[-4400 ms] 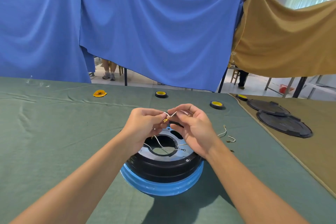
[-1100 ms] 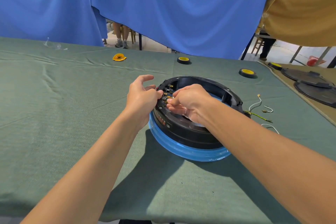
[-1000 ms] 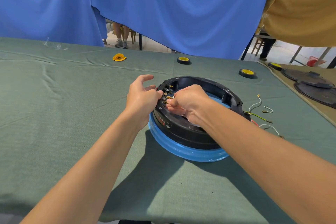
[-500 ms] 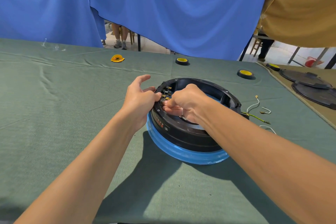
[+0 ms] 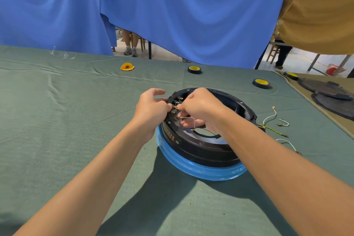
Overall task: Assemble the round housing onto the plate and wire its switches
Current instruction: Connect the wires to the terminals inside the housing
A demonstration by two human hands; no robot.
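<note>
The round black plastic housing (image 5: 201,149), its lower edge wrapped in blue film, sits on the green cloth-covered table (image 5: 76,120) with its open side up. The right hand (image 5: 201,109) reaches into the housing at its left inner wall, with its fingers curled, and pinches a thin white wire (image 5: 188,119) whose end sits against the row of brass switch terminals (image 5: 175,109) there. The left hand (image 5: 151,107) is on the outside of the same stretch of wall. Its fingers are bent against the rim and it seems to grip it, though the contact is partly hidden.

Inside the housing lies one grey metal plate (image 5: 210,141) with a round hole.

Four loose wires (image 5: 270,117) lie just right of the housing: three white and one green-yellow. Beyond the housing stand three black tape rolls with yellow cores (image 5: 261,83). Beyond it to the left is one crumpled yellow scrap (image 5: 127,67). Far right of it, two dark round lids (image 5: 335,103) rest on tan cloth.
</note>
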